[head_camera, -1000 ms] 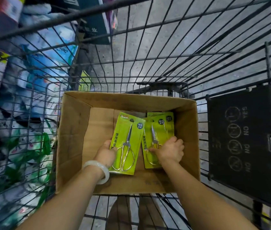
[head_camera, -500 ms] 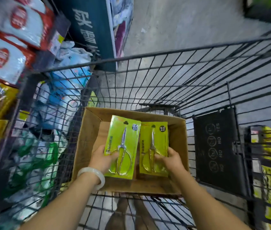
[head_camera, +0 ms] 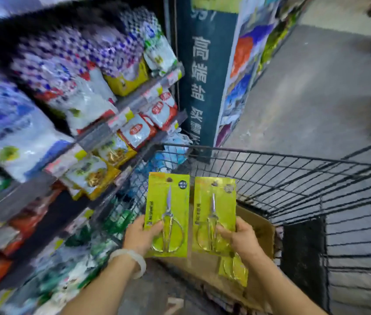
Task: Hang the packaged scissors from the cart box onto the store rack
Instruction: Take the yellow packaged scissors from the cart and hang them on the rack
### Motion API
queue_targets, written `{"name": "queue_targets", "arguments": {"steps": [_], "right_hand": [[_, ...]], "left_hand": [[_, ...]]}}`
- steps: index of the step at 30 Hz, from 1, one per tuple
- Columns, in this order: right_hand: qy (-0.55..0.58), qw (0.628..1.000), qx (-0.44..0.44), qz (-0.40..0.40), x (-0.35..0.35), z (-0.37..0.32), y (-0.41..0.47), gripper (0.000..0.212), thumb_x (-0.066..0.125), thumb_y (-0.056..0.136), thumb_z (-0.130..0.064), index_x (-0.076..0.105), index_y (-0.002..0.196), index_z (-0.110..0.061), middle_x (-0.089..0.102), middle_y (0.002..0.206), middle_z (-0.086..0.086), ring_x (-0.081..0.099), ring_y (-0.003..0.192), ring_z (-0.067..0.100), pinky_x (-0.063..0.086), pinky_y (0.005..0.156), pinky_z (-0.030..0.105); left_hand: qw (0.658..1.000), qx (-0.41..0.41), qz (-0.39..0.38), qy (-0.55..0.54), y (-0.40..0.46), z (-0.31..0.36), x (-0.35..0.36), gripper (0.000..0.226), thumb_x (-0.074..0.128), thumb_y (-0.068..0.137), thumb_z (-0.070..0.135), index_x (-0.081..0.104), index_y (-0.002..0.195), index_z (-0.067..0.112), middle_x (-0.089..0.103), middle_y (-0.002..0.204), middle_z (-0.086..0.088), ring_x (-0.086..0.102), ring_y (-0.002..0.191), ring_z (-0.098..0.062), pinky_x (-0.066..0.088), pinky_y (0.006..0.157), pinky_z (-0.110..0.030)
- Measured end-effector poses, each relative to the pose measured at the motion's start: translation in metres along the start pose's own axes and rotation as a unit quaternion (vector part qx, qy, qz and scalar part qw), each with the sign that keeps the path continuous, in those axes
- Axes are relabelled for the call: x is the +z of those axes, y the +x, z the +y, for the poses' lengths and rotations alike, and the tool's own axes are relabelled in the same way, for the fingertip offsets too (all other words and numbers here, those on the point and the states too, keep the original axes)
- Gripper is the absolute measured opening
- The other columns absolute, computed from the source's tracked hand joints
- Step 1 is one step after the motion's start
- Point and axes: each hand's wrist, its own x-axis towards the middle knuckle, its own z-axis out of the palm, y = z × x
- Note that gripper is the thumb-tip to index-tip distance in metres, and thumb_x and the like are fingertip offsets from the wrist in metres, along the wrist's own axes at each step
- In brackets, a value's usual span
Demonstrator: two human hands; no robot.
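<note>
I hold two green-carded packs of metal scissors upright above the cardboard box (head_camera: 261,228) in the wire cart (head_camera: 316,178). My left hand (head_camera: 140,233), with a pale bangle at the wrist, grips the lower edge of the left scissors pack (head_camera: 168,201). My right hand (head_camera: 241,237) grips the bottom of the right scissors pack (head_camera: 215,201). Another green pack (head_camera: 234,269) lies lower in the box, partly hidden by my right wrist. Each card has a hang hole at its top.
Store shelves (head_camera: 102,130) packed with bagged goods run along the left, close to the cart's side. A dark blue pillar sign (head_camera: 200,87) stands ahead. Grey floor (head_camera: 316,87) opens to the right. The cart's black child-seat flap (head_camera: 302,253) is at the right.
Both hands have lifted the two scissors packs up out of the box. The view has swung up and left, from the cart's inside to the shelves and aisle.
</note>
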Motion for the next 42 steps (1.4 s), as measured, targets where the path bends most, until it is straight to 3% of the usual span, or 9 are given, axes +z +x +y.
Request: {"name": "queue_targets", "arguments": {"steps": [5, 10, 17, 21, 23, 27, 30, 35, 42], "right_hand": [[-0.033, 0.991, -0.067, -0.113, 0.037, -0.031, -0.051, 0.021, 0.068, 0.082, -0.009, 0.064, 0.100, -0.021, 0.072, 0.094, -0.005, 0.066, 0.088, 0.012, 0.050, 0.071, 0.024], [-0.082, 0.969, -0.120, -0.202, 0.107, -0.053, -0.104, 0.023, 0.069, 0.081, -0.006, 0.065, 0.090, -0.027, 0.072, 0.096, -0.001, 0.067, 0.089, 0.016, 0.052, 0.088, 0.038], [-0.168, 0.909, -0.183, -0.334, 0.229, -0.046, -0.202, 0.016, 0.076, 0.075, -0.017, 0.067, 0.084, -0.028, 0.070, 0.099, 0.006, 0.065, 0.096, 0.029, 0.051, 0.093, 0.051], [-0.212, 0.867, -0.206, -0.401, 0.300, -0.013, -0.291, 0.014, 0.073, 0.078, -0.014, 0.065, 0.078, -0.026, 0.071, 0.090, 0.005, 0.066, 0.092, 0.028, 0.052, 0.091, 0.047], [-0.233, 0.845, -0.212, -0.433, 0.330, 0.014, -0.342, 0.014, 0.075, 0.077, -0.013, 0.066, 0.080, -0.024, 0.072, 0.090, 0.003, 0.067, 0.090, 0.026, 0.053, 0.089, 0.045], [-0.251, 0.797, -0.223, -0.502, 0.385, 0.076, -0.448, 0.018, 0.072, 0.078, -0.006, 0.067, 0.092, -0.016, 0.071, 0.084, -0.001, 0.068, 0.072, 0.009, 0.054, 0.067, 0.022], [-0.257, 0.765, -0.218, -0.548, 0.422, 0.116, -0.520, 0.019, 0.068, 0.080, 0.002, 0.067, 0.088, -0.015, 0.072, 0.071, -0.007, 0.064, 0.057, -0.001, 0.052, 0.058, 0.018], [-0.277, 0.708, -0.247, -0.600, 0.460, 0.158, -0.620, 0.028, 0.073, 0.078, -0.022, 0.064, 0.104, -0.016, 0.068, 0.108, 0.004, 0.064, 0.100, 0.020, 0.051, 0.089, 0.034], [-0.296, 0.654, -0.259, -0.646, 0.507, 0.180, -0.707, 0.015, 0.066, 0.085, -0.009, 0.060, 0.089, -0.023, 0.067, 0.093, -0.003, 0.061, 0.080, 0.009, 0.049, 0.069, 0.019]], "left_hand": [[0.991, 0.008, 0.072, -0.116, -0.076, -0.027, -0.052, 0.011, 0.068, 0.084, 0.015, 0.063, 0.089, 0.022, 0.069, 0.105, -0.005, 0.065, 0.098, -0.024, 0.048, 0.095, -0.040], [0.965, -0.003, 0.180, -0.191, -0.134, -0.084, -0.120, 0.038, 0.073, 0.076, 0.037, 0.064, 0.108, 0.018, 0.069, 0.112, -0.002, 0.065, 0.102, -0.023, 0.049, 0.096, -0.042], [0.907, 0.029, 0.319, -0.273, -0.261, -0.162, -0.206, 0.007, 0.064, 0.087, 0.018, 0.060, 0.084, 0.023, 0.068, 0.092, 0.004, 0.064, 0.090, -0.018, 0.048, 0.081, -0.028], [0.859, 0.042, 0.403, -0.313, -0.350, -0.227, -0.245, 0.020, 0.061, 0.090, 0.017, 0.056, 0.109, 0.016, 0.049, 0.084, 0.014, 0.048, 0.072, -0.002, 0.037, 0.064, -0.016], [0.841, 0.015, 0.429, -0.330, -0.393, -0.273, -0.262, 0.007, 0.062, 0.088, 0.020, 0.057, 0.091, 0.024, 0.054, 0.083, 0.012, 0.051, 0.082, -0.010, 0.039, 0.071, -0.020], [0.797, -0.029, 0.506, -0.327, -0.484, -0.361, -0.297, 0.021, 0.065, 0.086, 0.023, 0.049, 0.074, 0.026, 0.051, 0.072, 0.012, 0.053, 0.078, -0.015, 0.036, 0.054, -0.006], [0.772, -0.046, 0.539, -0.334, -0.548, -0.418, -0.319, 0.008, 0.066, 0.086, 0.022, 0.057, 0.085, 0.021, 0.057, 0.076, 0.010, 0.056, 0.083, -0.018, 0.039, 0.057, -0.009], [0.722, -0.063, 0.581, -0.371, -0.634, -0.485, -0.335, 0.006, 0.065, 0.086, 0.024, 0.063, 0.086, 0.018, 0.064, 0.082, 0.001, 0.057, 0.072, -0.009, 0.040, 0.058, -0.017], [0.680, -0.082, 0.605, -0.405, -0.695, -0.546, -0.358, 0.012, 0.070, 0.080, 0.029, 0.066, 0.088, 0.022, 0.070, 0.105, -0.011, 0.064, 0.100, -0.029, 0.048, 0.096, -0.047]]}}
